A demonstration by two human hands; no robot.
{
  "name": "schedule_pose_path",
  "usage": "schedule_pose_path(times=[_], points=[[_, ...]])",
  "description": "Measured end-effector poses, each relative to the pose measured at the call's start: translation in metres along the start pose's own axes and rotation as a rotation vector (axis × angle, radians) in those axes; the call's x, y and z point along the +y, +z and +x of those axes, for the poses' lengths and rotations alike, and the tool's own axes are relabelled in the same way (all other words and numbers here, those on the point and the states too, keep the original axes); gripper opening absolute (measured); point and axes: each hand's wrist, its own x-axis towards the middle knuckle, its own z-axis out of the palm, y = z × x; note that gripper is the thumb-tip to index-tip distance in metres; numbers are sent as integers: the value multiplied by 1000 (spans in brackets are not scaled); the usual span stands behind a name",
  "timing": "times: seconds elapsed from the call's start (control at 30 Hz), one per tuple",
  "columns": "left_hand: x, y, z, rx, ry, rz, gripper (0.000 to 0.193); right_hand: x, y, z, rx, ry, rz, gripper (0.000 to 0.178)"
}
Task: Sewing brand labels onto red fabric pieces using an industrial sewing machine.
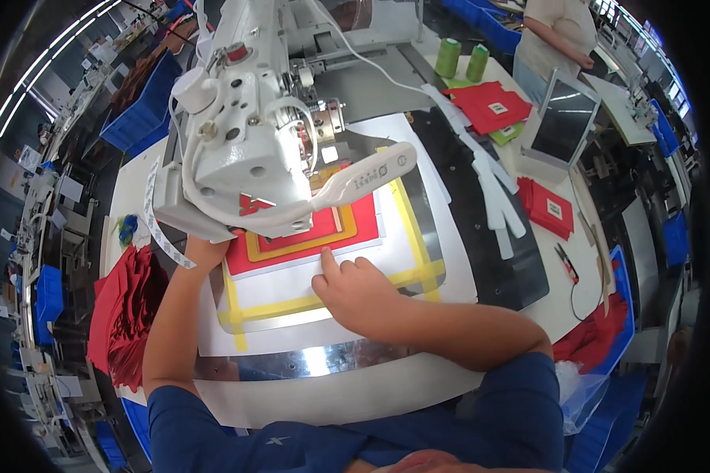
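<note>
A red cloth piece (363,225) lies under the white sewing machine head (244,150), with a yellow frame (277,252) on top of it. Beneath them is a white sheet (280,296) edged with yellow tape. My right hand (355,293) rests at the cloth's near edge, index finger stretched out onto it and the other fingers curled, holding nothing. At the cloth's left side is my left hand (207,251), its fingers mostly hidden by the machine head. A white lamp arm (363,177) covers part of the work.
Stacked red cloth (130,307) sits left. At right are folded red pieces (546,206), thread snips (566,264), white strips (493,201) and a screen (562,118). Green thread spools (448,58) stand far right. A blue bin (625,315) holds red cloth. Another person (556,39) stands beyond.
</note>
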Motion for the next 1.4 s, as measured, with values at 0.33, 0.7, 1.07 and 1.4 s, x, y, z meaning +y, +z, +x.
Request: schedule_pose_path(times=[0.33,0.7,1.07,1.4], points=[[62,42,38,-214,-341,-241,28,9,4,1,32,-33,-35,26],[77,45,19,-78,-242,188,38,7,2,-2,51,-40,-38,23],[66,-85,-86,45,-505,718,39,8,0,7,58,-10,-87,18],[80,-56,-81,-124,-162,269,25,13,3,4,71,-10,-28,11]])
